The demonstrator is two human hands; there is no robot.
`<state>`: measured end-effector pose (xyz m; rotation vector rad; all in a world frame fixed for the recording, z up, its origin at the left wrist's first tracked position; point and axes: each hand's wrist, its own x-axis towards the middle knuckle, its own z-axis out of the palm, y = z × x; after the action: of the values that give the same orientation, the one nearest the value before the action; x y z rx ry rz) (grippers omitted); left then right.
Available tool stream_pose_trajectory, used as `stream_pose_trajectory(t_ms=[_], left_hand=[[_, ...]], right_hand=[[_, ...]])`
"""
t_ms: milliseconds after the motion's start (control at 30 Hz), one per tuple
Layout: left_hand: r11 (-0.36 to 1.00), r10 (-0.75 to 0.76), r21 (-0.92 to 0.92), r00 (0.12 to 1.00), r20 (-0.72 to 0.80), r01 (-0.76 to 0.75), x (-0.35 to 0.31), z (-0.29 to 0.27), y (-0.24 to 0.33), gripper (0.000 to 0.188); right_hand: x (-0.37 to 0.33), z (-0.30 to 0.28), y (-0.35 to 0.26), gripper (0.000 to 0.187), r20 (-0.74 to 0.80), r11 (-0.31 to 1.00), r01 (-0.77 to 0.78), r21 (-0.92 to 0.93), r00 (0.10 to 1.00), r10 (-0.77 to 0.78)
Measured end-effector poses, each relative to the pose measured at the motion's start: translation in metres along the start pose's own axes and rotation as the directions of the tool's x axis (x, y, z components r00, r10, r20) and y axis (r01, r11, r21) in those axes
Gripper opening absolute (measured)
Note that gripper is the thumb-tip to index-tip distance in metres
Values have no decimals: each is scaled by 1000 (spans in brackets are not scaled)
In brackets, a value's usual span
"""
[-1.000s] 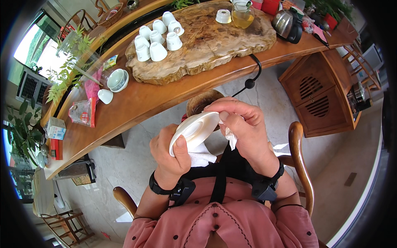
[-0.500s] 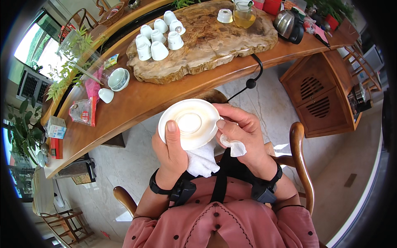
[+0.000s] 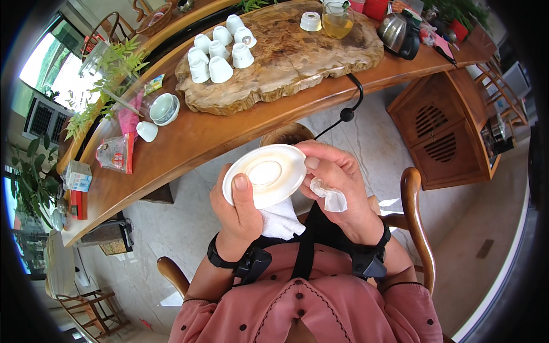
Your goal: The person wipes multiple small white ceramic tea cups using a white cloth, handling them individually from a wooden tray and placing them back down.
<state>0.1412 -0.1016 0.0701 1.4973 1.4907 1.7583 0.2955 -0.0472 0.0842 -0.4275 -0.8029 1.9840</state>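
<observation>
Over my lap I hold a white saucer (image 3: 285,186) with a brownish stain around its raised central ring. My left hand (image 3: 237,208) is closed on its left edge, thumb lying over the face. At the right rim, my right hand (image 3: 343,186) pinches the saucer between thumb and fingers. A crumpled white tissue (image 3: 334,200) is tucked in that same hand and sticks out below the thumb. Under the saucer a folded white cloth (image 3: 283,220) shows in part, its upper portion hidden.
Beyond my hands stands a curved wooden table (image 3: 223,134) with a thick wood-slab tray (image 3: 286,63). Several upturned white cups (image 3: 220,70), a glass pitcher of yellow tea (image 3: 337,24) and a kettle (image 3: 396,34) stand there. Stacked bowls (image 3: 164,110) sit left; chair arms (image 3: 413,217) flank me.
The saucer has tilted, its right side now higher, and shifted slightly right. My right hand has moved a little right, and the tissue hangs a bit farther right.
</observation>
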Motion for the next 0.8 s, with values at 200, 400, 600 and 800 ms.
stream_pose_trajectory(t_ms=[200, 400, 600, 800], left_hand=[[1000, 2, -3, 1000, -16, -2, 2, 3, 4, 45], [1000, -6, -23, 1000, 22, 7, 0, 1, 2, 47], [988, -117, -89, 991, 66, 123, 0, 1, 7, 55], [954, -252, -138, 961, 117, 267, -1, 5, 10, 51]], right_hand=[[1, 0, -1, 22, -8, 1000, -1, 1, 1000, 1], [1, 1, -1, 22, -20, 1000, -1, 4, 1000, 1], [-1, -4, -1, 24, -21, 998, -52, -31, 998, 52], [9, 5, -5, 30, -174, 944, 244, -222, 943, -285]])
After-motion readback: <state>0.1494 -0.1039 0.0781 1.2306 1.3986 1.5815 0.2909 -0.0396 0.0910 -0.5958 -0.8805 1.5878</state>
